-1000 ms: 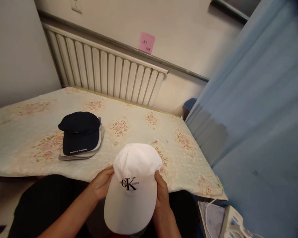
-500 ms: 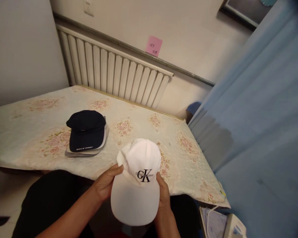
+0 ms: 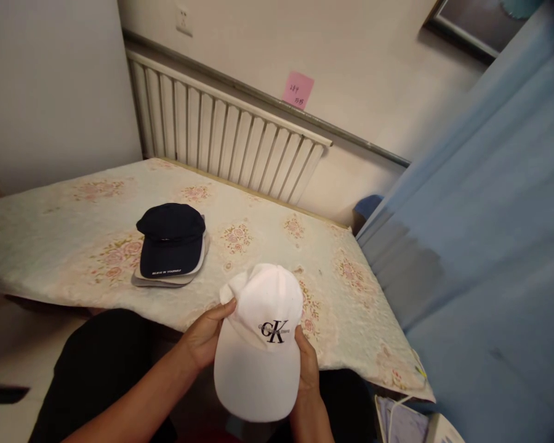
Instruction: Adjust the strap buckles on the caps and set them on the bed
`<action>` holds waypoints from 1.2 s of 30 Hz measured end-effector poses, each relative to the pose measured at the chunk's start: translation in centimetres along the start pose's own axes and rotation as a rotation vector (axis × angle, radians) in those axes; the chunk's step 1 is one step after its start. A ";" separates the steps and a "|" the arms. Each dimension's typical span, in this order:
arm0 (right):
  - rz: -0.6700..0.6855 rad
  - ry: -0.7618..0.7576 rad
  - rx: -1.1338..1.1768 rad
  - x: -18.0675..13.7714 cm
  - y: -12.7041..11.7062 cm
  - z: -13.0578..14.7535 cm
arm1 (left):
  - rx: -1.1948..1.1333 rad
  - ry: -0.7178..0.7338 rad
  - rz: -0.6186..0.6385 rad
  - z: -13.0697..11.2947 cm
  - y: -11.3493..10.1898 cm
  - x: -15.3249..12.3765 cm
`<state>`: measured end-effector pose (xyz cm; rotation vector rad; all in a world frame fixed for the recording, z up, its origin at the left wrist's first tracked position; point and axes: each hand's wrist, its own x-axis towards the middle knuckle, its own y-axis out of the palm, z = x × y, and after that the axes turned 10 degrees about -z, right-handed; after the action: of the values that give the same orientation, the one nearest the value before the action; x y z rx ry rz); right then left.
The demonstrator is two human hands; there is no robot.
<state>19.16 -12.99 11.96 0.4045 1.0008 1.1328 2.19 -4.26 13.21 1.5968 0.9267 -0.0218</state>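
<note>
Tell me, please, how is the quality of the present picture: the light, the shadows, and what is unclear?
Head view: soft, warm light, palest on the crown of the white cap; head view: darkened top right corner, and a darker patch, perhaps shadow, on the blue curtain; head view: flowered cloth looks smeared at the left edge.

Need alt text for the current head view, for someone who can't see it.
The wearer's left hand and right hand hold a white cap by its sides, brim toward the body. Farther left, a dark cap sits on paler caps on a floral cover, with a radiator behind.
</note>
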 end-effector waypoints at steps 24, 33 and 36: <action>-0.084 -0.094 0.084 0.6 -3.6 -1.3 | -0.005 0.006 0.041 -1.9 0.4 0.5; -0.115 -0.120 0.045 -0.5 -4.4 -4.6 | -0.071 0.148 -0.012 -2.1 1.7 0.1; -0.103 -0.092 0.025 -1.1 -4.4 -5.5 | -0.070 0.223 0.000 -2.0 2.0 -0.2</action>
<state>17.03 -16.89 6.36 0.4171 0.9452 1.0017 2.22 -2.56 15.52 1.5556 1.0876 0.1900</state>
